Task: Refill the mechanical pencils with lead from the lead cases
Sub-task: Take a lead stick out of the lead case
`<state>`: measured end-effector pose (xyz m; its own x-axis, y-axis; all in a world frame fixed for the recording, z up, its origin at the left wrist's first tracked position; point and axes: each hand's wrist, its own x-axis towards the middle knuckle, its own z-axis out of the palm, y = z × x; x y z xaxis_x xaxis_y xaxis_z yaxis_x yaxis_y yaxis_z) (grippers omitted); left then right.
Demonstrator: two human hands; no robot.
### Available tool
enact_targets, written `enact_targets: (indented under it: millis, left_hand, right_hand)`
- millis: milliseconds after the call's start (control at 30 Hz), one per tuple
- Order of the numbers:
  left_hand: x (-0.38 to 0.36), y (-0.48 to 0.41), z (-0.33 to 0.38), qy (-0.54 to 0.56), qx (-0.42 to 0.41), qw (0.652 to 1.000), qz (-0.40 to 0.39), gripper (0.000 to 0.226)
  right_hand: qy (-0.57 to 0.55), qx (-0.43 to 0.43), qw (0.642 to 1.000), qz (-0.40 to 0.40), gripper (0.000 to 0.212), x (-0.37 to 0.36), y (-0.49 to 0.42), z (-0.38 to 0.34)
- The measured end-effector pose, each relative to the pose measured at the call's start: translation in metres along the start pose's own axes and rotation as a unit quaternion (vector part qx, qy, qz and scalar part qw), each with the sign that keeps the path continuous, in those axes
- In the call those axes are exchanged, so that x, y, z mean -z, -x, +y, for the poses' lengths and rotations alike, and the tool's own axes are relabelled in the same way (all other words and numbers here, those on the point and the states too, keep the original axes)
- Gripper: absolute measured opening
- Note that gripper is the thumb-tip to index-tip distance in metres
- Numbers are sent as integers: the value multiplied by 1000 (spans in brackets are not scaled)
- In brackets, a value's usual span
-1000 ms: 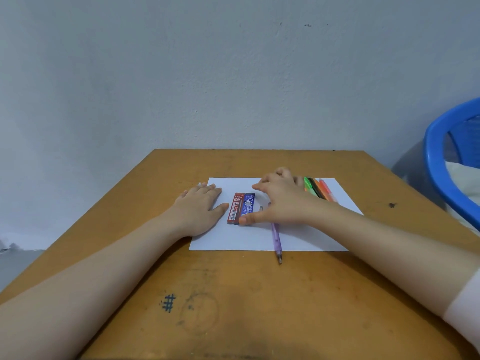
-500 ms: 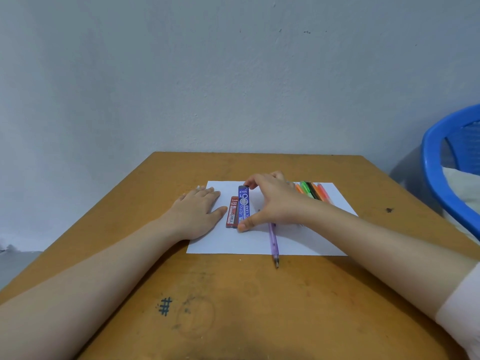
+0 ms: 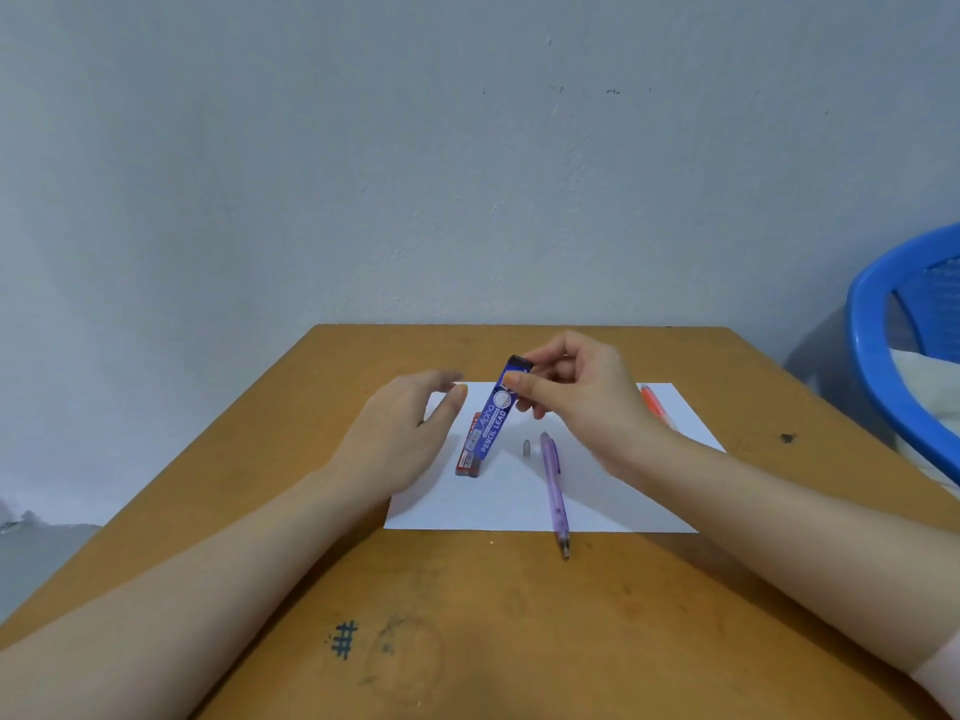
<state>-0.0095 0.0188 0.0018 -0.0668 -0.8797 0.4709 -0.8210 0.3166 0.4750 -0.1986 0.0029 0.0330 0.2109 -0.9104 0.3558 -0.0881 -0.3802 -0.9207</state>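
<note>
Stage: You are early in the refill; judging from the layout, no lead has gone into any pencil yet.
Right hand: Your right hand (image 3: 576,402) pinches the top end of the blue lead case (image 3: 496,418) between thumb and fingers (image 3: 553,350), holding it tilted above the paper (image 3: 519,506).
Left hand: Your left hand (image 3: 400,439) hovers just beside the case with its fingers loosely bent, grasping nothing.
Done so far: A small grey cap (image 3: 526,447) lies just beside the top of the purple mechanical pencil (image 3: 553,491), which suggests the pencil is open and ready for filling.
Left to do: Open the case, tip out the lead, feed it into the pencil and recap it, then do the same for the other pencils.
Blue case contents: The printed body hides the leads, and whether its dark end cap is open cannot be told.
Red lead case (image 3: 469,457): It lies flat on the paper, partly under the raised blue one, with its contents unseen.
Purple pencil: It rests on the paper with its tip over the near edge onto the desk (image 3: 519,615).
Other pencils: Only an orange one (image 3: 652,405) shows behind your right wrist.
</note>
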Motion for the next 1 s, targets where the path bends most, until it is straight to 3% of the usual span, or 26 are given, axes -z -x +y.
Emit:
enact_targets:
  millis: [133,300,500,600,733,1000]
  left_hand:
    - [4,6,13,68,-115,990,46,47]
    - [0,7,17,67,-219,968,103,37]
    - [2,7,14,77,-207,969,106,31]
    - [2,6,14,58,-210,970,106,27]
    - [5,4,12,34,-201,971,121,29]
    - [6,1,7,19,-240,964,109,31]
  right_hand:
    - [-56,-4,998,30,16,0,1,-2]
    - [-68,-17,997,27,17,-3,8,-6]
    - [-73,-25,995,59,18,-4,9,-7]
    - [-95,-29,994,36,13,-2,8,-7]
    - [-104,-15,994,-22,30,1,6,-5]
    - [-80,16,996,-27,24,4,2,-1]
